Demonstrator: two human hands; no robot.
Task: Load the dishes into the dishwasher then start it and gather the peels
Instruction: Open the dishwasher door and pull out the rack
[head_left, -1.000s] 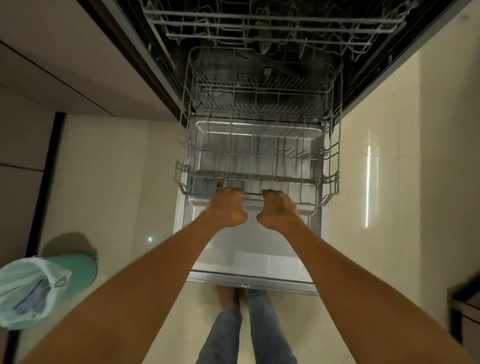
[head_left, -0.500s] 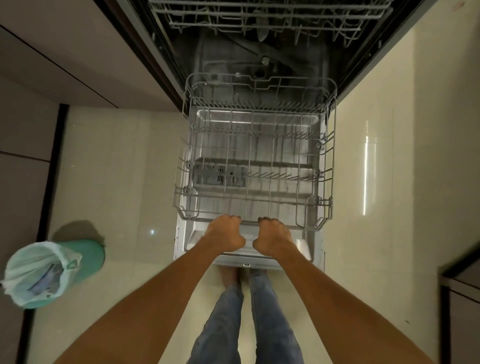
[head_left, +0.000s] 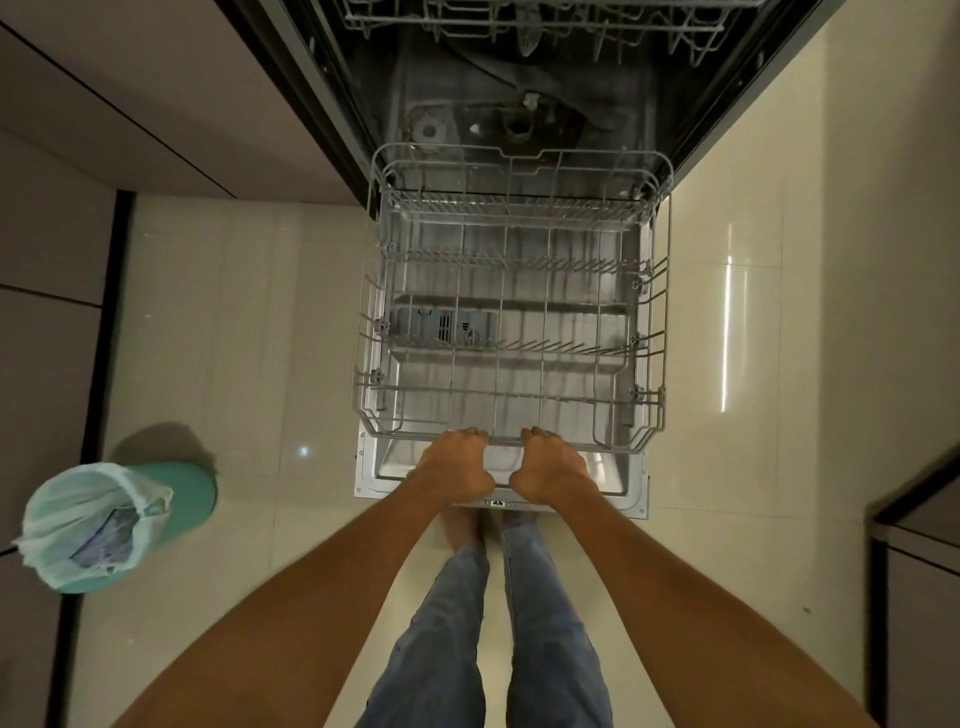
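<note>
The dishwasher (head_left: 519, 104) stands open below me, its door (head_left: 631, 493) folded flat toward my feet. The grey wire lower rack (head_left: 660, 332) is pulled out over the door and holds no dishes. My left hand (head_left: 454, 470) and my right hand (head_left: 553, 473) sit side by side, fingers curled over the rack's front rail. The upper rack (head_left: 545, 21) shows at the top edge, still inside the tub. No dishes or peels are in view.
A green bin (head_left: 187, 499) lined with a pale bag (head_left: 88, 519) stands on the tiled floor at the left. Dark cabinet fronts (head_left: 47, 312) run along the left side. A counter corner (head_left: 924, 525) juts in at the lower right. My legs are just behind the door's edge.
Both hands have drawn the lower rack out of the tub toward me, until it lies almost fully over the open door. The view has tilted down a little.
</note>
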